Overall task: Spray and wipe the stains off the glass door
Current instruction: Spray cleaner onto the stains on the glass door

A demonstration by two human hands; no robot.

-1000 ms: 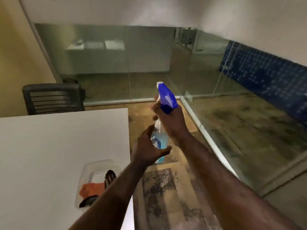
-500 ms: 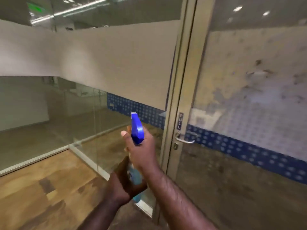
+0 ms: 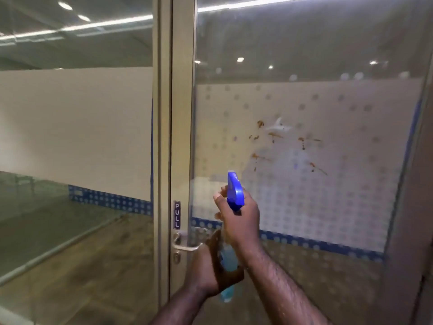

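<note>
The glass door (image 3: pixel 304 55) fills the right half of the head view, with a frosted dotted band across its middle. Brown stains (image 3: pixel 276 137) are spattered on that band, above and right of my hands. A spray bottle (image 3: pixel 235 194) with a blue trigger head and pale blue liquid is held upright in front of the door. My right hand (image 3: pixel 241 221) grips its neck, fingers at the trigger. My left hand (image 3: pixel 210 268) cups the bottle's lower body. The nozzle points at the glass, below the stains.
A metal door frame (image 3: pixel 181 113) runs down the centre with a PULL label (image 3: pixel 177 215) and a lever handle (image 3: pixel 186 247) just left of my hands. A fixed glass partition (image 3: pixel 75 137) stands on the left. Wooden floor (image 3: pixel 82 277) lies beneath.
The view has swung from the table and floor up to the glass door. Both hands stayed on the spray bottle and carried it closer to the stained glass.
</note>
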